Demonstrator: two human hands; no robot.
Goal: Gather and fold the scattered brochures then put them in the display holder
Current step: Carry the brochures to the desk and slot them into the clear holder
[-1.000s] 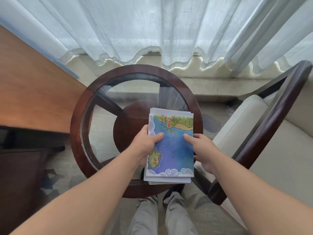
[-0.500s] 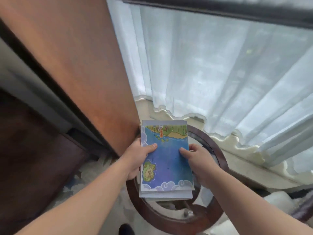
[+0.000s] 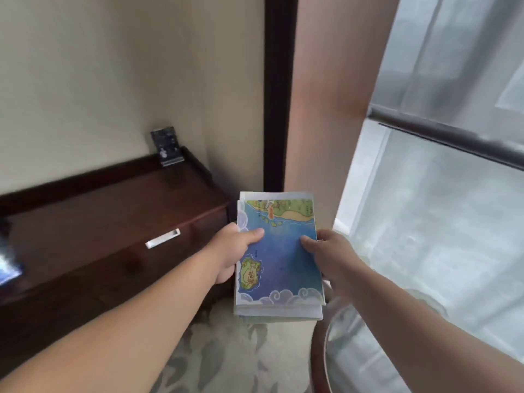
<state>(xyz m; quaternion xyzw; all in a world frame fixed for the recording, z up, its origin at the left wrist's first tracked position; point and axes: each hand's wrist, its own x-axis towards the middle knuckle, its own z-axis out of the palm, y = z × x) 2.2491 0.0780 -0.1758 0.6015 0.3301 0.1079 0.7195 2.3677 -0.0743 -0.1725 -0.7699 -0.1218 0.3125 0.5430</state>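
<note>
Brochures [image 3: 279,259] — folded stack, held in mid-air beside the cabinet [image 3: 113,222]. Left hand [image 3: 232,251] and right hand [image 3: 329,253] pinch opposite long edges. Light, limp, probably slick — grip both edges.

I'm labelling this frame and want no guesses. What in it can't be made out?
Head view:
- Brochures: the top cover hides how many lie beneath.
- Left hand and right hand: fingers under the stack are hidden.
- Small dark stand on the cabinet: blurred, contents unreadable.
- Bright object at the left edge: cut off.
</note>
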